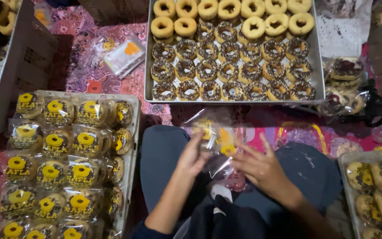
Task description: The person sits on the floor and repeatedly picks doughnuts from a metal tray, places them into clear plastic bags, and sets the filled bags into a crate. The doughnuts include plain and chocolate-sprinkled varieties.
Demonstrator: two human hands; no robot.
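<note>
Dark-trousered knees fill the bottom centre, with both hands raised just above them. Item held: one clear plastic wrapper (213, 137) with a yellow printed patch, thin, crinkled and glossy, caught between left hand (194, 156) and right hand (259, 167). Left hand: fingers curled round the wrapper's left edge, pinching it. Right hand: fingers half spread, tips touching the wrapper's right side; whether they grip it cannot be told. Wrapper contents: blurred, not readable through the film; its lower edge is lost against the dark cloth. Orientation: long axis roughly upright in view, leaning slightly; which end is the mouth cannot be told. Surroundings: metal tray (148, 66) of plain and sprinkle-topped doughnuts beyond the hands; crate of wrapped doughnuts (131, 146) at left; second tray of wrapped doughnuts (345, 177) at right, cut off by the frame edge.
</note>
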